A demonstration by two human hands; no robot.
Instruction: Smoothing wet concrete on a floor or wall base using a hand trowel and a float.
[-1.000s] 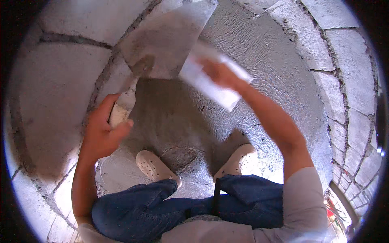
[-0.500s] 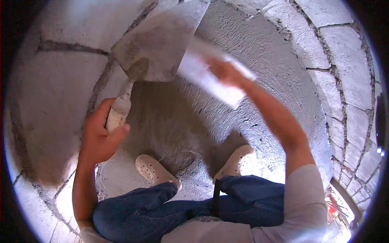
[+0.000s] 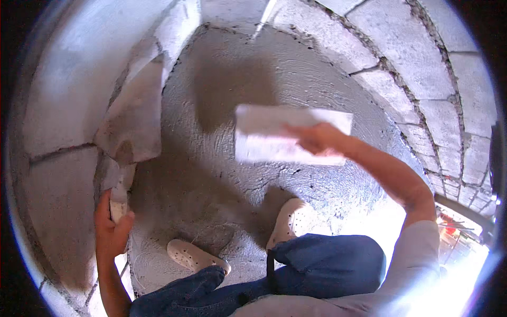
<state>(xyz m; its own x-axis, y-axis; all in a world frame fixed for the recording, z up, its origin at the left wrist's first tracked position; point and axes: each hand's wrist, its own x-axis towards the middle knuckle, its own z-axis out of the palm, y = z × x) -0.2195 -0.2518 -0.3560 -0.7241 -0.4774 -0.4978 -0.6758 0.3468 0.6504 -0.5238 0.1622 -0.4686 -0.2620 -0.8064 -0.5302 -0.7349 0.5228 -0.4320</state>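
— Left hand (image 3: pixel 111 235) first: what do we see?

— We see it clenched round the handle of a trowel (image 3: pixel 132 124), low at the left. The grey blade rises from it and lies against the block wall (image 3: pixel 68 95), beside the plaster (image 3: pixel 248 79).

— And our right hand (image 3: pixel 317 140)?

— It grips a white float (image 3: pixel 288 132), a flat rectangular board, fingers wrapped over its right half. We hold it level before the grey plaster; whether it touches, we cannot tell.

— What lies below?

— Our two pale shoes (image 3: pixel 198 256) stand on the grey floor (image 3: pixel 211 211), blue trousers (image 3: pixel 327 261) above them. Bare blocks (image 3: pixel 422 74) with mortar joints curve round at the right.
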